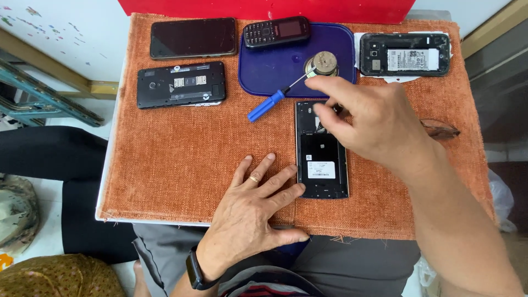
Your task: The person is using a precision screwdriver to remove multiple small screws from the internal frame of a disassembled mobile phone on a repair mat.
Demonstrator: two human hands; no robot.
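Now a big orange cloth [181, 159] covers the small table, and everything lies on it. A blue lid [275, 69] sits at the far side, with a little button phone [276, 32] and a small round metal part [322, 64] on it. A blue screwdriver [268, 104] leans over the lid's edge. Three more phones lie around: a dark one face up [192, 37], one with its back off [181, 84], and one at the far right [405, 54], also open.

The open phone [324, 165] in the middle has its back cover off already, so its insides show. It looks only partly taken apart. The left hand [253, 214] lies flat and spread, fingers touching the phone's side, holding nothing. The right hand [374, 118] hovers over the phone's top end, with fingertips pinched together. I cannot tell if something tiny is between them.
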